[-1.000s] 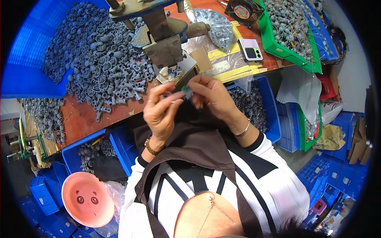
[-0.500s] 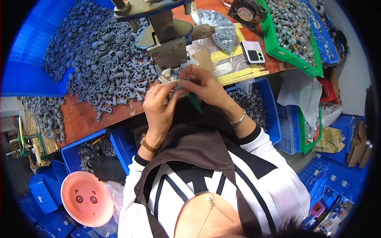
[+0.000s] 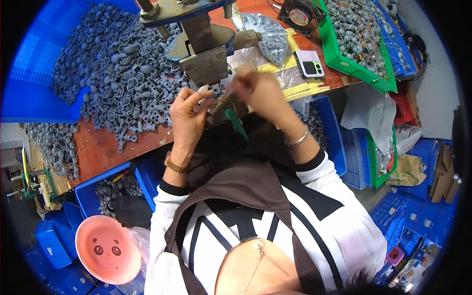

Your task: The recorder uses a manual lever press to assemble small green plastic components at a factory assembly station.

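Note:
My left hand (image 3: 188,117) is closed, with thumb and fingertips pinching a small grey plastic part (image 3: 205,102) below the metal head of a bench press (image 3: 206,67). To its right, my right hand (image 3: 264,96) is lifted and smeared by motion, so its fingers cannot be read. A thin dark strand (image 3: 227,100) runs near the held part toward that hand; whether the fingers grip it is unclear. Just below hangs a green piece (image 3: 237,126) at the table edge. A large pile of grey plastic parts (image 3: 130,73) lies left of the press.
A blue crate (image 3: 34,69) borders the pile at left. Toward the right are a phone (image 3: 309,64), a small fan (image 3: 302,15), a bag of grey parts (image 3: 268,37) and a green bin (image 3: 339,61). Below the table are blue bins (image 3: 337,137) and a pink basin (image 3: 108,268).
My hands were together at the small part; now they are apart. The right hand has moved up and right, while the left has shifted slightly left.

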`<state>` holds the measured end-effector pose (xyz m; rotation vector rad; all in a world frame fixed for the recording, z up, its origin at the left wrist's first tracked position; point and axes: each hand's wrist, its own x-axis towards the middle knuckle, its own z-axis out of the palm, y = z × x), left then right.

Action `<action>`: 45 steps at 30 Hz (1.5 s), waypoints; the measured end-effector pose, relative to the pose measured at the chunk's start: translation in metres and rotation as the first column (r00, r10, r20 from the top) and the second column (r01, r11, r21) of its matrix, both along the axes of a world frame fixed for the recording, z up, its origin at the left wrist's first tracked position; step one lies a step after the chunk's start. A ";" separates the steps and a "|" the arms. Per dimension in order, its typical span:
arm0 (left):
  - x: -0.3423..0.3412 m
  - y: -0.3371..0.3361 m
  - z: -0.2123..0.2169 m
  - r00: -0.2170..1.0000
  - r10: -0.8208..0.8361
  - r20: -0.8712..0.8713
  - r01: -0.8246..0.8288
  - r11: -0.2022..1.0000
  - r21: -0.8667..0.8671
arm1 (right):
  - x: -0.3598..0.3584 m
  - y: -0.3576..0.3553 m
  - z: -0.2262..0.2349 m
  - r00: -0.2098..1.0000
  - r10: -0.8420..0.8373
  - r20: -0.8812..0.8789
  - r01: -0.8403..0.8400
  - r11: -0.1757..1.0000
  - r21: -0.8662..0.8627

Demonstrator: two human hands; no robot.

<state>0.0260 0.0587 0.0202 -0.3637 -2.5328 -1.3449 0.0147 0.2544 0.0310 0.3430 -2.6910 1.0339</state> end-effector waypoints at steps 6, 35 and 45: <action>0.006 0.011 -0.002 0.996 0.068 -0.055 -0.071 0.996 -0.055 | -0.115 0.031 0.059 0.950 0.311 -0.028 -0.185 0.489 -0.852; -0.140 -0.106 -0.004 0.944 0.265 -0.198 -0.319 0.565 -0.761 | 0.059 0.028 0.004 0.908 0.263 0.326 0.026 0.742 -0.670; -0.137 -0.113 -0.007 0.912 0.245 -0.329 -0.402 0.695 -0.596 | 0.095 0.207 0.089 0.921 -0.216 0.324 0.268 0.956 -0.122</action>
